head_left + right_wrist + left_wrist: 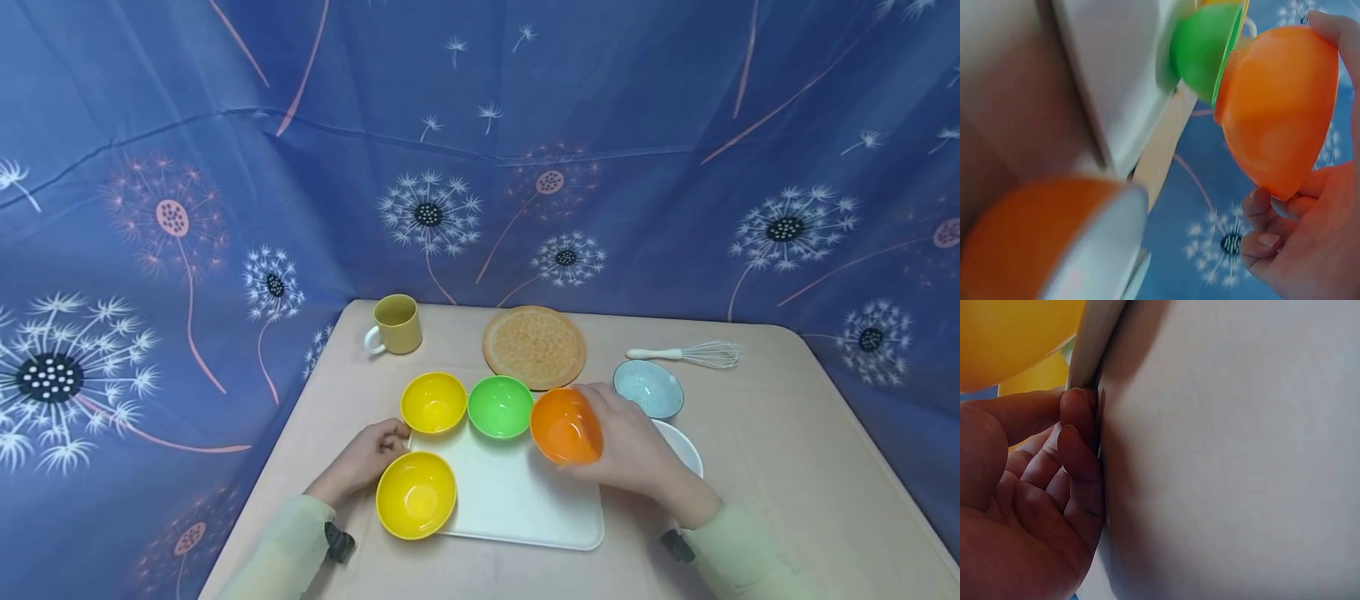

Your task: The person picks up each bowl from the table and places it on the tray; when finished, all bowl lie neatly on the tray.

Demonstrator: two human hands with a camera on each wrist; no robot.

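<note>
My right hand [626, 442] grips an orange bowl [562, 427] by its rim and side. The bowl is tilted above the right part of a white tray [525, 508], and the right wrist view shows it apart from the tray. A green bowl [500, 407] and a yellow bowl [433, 403] stand side by side along the tray's far edge. Another yellow bowl [416, 496] is at the near left corner. At the tray's left side, my left hand [367, 457] pinches the edge, with curled fingers [1079, 456] against it in the left wrist view.
A mug [397, 325] stands at the back left, beside a round tan board [534, 346]. Farther right lie a whisk [693, 354] and a light blue bowl [648, 389]. A white-lined bowl [681, 450], orange outside, is partly hidden by my right arm.
</note>
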